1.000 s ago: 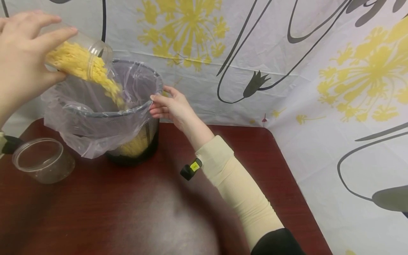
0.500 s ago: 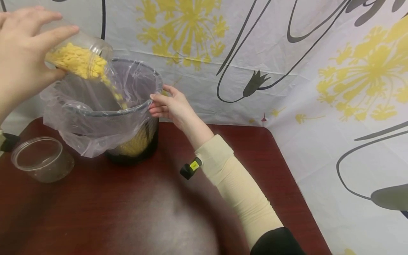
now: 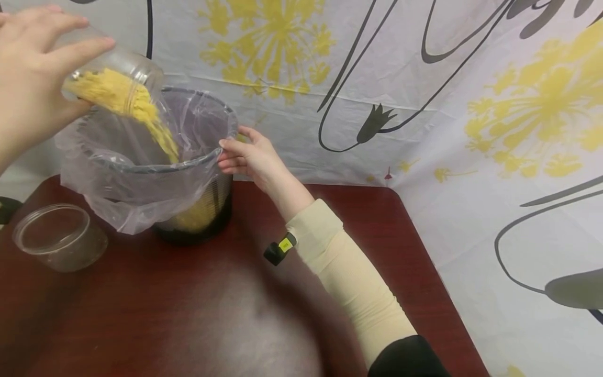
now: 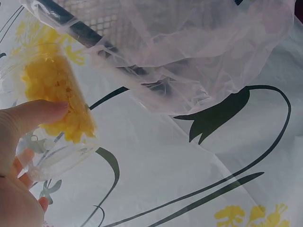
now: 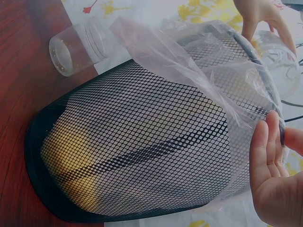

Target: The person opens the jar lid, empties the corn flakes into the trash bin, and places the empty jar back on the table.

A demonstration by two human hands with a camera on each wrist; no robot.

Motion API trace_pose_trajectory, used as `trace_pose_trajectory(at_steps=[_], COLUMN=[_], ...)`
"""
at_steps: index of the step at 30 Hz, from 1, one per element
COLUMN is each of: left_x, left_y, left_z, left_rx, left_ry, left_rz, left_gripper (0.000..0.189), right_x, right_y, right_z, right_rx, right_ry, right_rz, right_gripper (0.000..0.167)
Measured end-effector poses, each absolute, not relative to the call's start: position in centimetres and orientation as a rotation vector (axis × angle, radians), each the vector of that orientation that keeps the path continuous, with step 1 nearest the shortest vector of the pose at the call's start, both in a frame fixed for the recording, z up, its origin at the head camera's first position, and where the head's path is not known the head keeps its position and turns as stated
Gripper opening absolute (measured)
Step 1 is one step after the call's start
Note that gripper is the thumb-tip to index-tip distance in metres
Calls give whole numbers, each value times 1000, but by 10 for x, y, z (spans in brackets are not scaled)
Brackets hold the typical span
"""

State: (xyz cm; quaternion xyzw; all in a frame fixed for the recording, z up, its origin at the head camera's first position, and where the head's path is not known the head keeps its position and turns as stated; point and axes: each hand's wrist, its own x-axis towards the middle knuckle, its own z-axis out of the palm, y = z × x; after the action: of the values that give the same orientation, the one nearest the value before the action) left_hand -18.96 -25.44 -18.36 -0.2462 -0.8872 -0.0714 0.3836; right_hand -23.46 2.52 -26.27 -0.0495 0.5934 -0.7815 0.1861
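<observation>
My left hand point(image 3: 40, 73) grips a clear plastic jar point(image 4: 52, 158), tipped so its mouth points right and down over a bin. Yellow flaky bits point(image 3: 118, 94) slide out of the jar and fall in a stream inside the rim. The black mesh bin point(image 5: 142, 137) stands upright on the table, lined with a thin pinkish plastic bag point(image 3: 136, 201) folded over its rim. More yellow stuff shows through the mesh at the bottom. My right hand point(image 3: 256, 159) pinches the bin's rim and bag on the right side, thumb above and fingers outside.
A second clear jar point(image 3: 66, 241), with a few specks in it, stands on the dark red table point(image 3: 198, 314) left of the bin. A white cloth with yellow and grey flower prints point(image 3: 273, 47) hangs right behind the bin and along the right side.
Yellow bits keep pouring from the tilted jar into the bin, and the amount in the jar has dropped. Both hands hold nearly the same place.
</observation>
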Motion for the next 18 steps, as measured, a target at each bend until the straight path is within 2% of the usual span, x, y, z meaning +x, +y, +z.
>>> trace_pose_trajectory(at_steps=[18], left_x=[-191], left_y=[-256], left_z=[-178], left_rx=[-698], left_ry=[-2198], left_rz=[-157], left_gripper=[90], right_x=[-235], right_y=[24], right_z=[-263], right_rx=[-138], right_ry=[1672], right_rz=[-2206], right_gripper=[71])
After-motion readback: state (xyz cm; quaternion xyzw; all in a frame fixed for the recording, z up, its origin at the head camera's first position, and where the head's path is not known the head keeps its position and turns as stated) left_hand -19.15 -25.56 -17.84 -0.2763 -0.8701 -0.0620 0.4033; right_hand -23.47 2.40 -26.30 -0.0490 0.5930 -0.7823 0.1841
